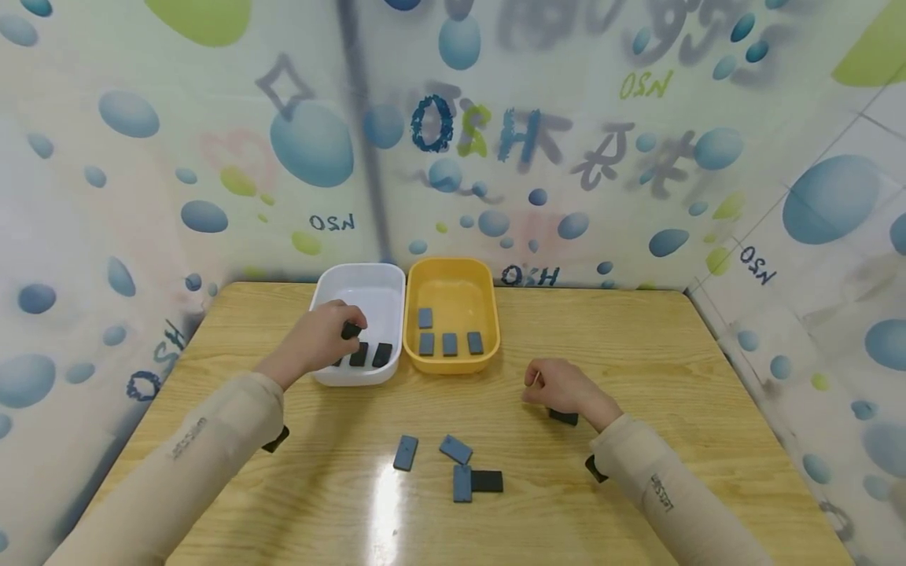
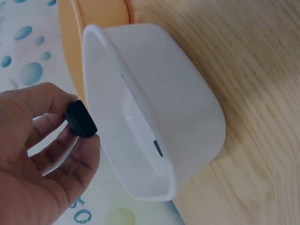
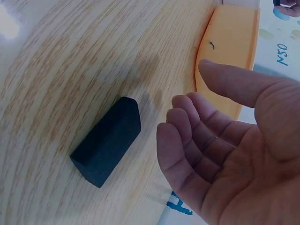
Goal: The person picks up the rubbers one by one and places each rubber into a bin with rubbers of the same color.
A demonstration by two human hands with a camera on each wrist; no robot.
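My left hand (image 1: 318,336) pinches a small black block (image 2: 81,119) between thumb and fingertips, over the near left part of the white bin (image 2: 168,79). Below it, three black blocks lie along the near side of that bin, the leftmost partly hidden by the hand. My right hand (image 3: 234,154) hovers low over the table with loosely bent fingers, thumb and fingertips apart and nothing between them. A black block (image 3: 108,140) lies on the wood beside its fingertips; in the head view this block (image 1: 564,417) shows just below the hand.
Right of the white bin stands a yellow bin (image 1: 453,366) with several blue-grey blocks inside. Toward the table's near middle lie three blue-grey blocks (image 1: 406,453) and a black block (image 1: 487,481). A patterned curtain (image 1: 453,196) rises behind the table. Dark objects show beside both sleeves.
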